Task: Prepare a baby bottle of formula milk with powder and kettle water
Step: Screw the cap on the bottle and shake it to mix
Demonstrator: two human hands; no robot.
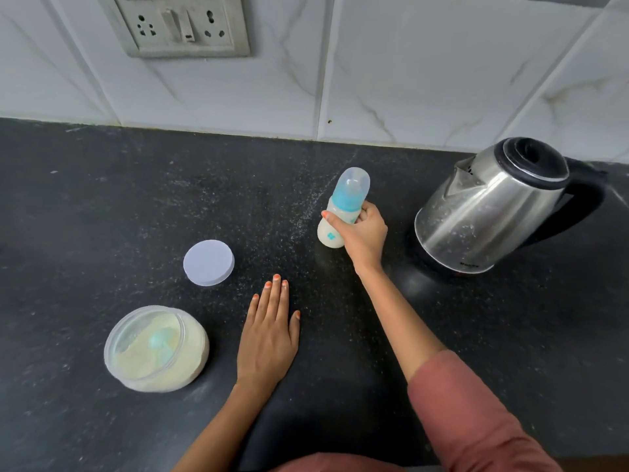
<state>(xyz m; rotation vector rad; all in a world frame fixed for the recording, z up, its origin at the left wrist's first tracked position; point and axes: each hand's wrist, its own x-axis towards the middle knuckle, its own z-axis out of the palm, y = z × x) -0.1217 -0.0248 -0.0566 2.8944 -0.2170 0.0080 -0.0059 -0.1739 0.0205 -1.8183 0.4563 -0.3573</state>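
Our right hand (pixel 360 233) makes the grip: fingers and thumb are wrapped closed around the middle of the baby bottle (pixel 335 219), the thumb across its near side and the fingers curled behind it just under the blue collar. The bottle holds pale, milky liquid, carries a small blue mark low on its body, and is topped by a clear domed cap (pixel 354 182) over the blue teat ring; it leans with its top toward the back wall, and its base sits at or just above the bench (pixel 102 206), we cannot tell which. It is toward the back of the bench, right of the middle. Our right forearm runs back to a pink sleeve (pixel 476 410) at the bench's near right. Just to the right of the hand, near the back right corner, stands the steel kettle (pixel 483 212) with a black lid and handle, apart from the bottle. Our left hand (pixel 269 338) lies flat and open on the bench near the front middle, palm down, holding nothing. To its left, near the front edge, sits the open tub of formula powder (pixel 156 349) with a blue scoop (pixel 160 340) half sunk in the powder. Behind the tub, apart from it, its round white lid (pixel 208 262) lies flat. A scatter of white powder specks (pixel 306 216) streaks the dark bench left of the bottle. On the tiled wall behind, a socket plate (pixel 180 25) sits at the upper left.
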